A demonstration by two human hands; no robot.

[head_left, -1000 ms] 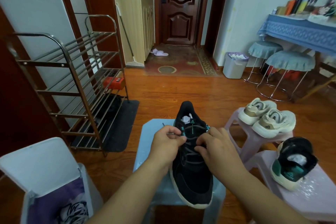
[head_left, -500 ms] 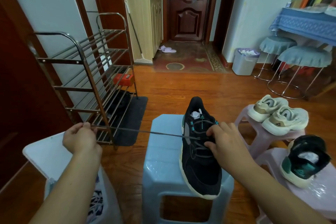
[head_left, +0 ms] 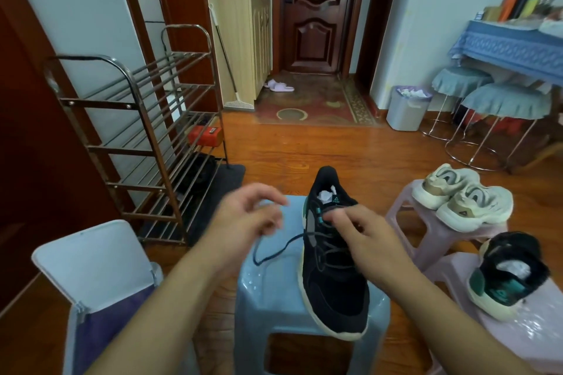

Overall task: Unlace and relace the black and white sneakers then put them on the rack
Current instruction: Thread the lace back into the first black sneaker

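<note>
1. While the black sneaker [head_left: 332,271] sits toe-toward-us on the blue stool [head_left: 274,307], the right hand [head_left: 368,240] presses down on its laces near the tongue, steadying it; fingers bent, though whether they pinch a lace I cannot tell.
2. Left hand [head_left: 246,219] hovers beside it, blurred, fingers loosely curled near the slack lace [head_left: 274,253]; grip unclear.
3. Its mate [head_left: 511,277] waits on the pink stool [head_left: 530,341]; rack [head_left: 134,137] stands left.
4. A small triangle logo marks the tongue; lettering unreadable.

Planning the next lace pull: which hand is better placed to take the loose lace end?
Left hand: it hovers right above the loose lace, while the right hand rests on the black sneaker.
</note>
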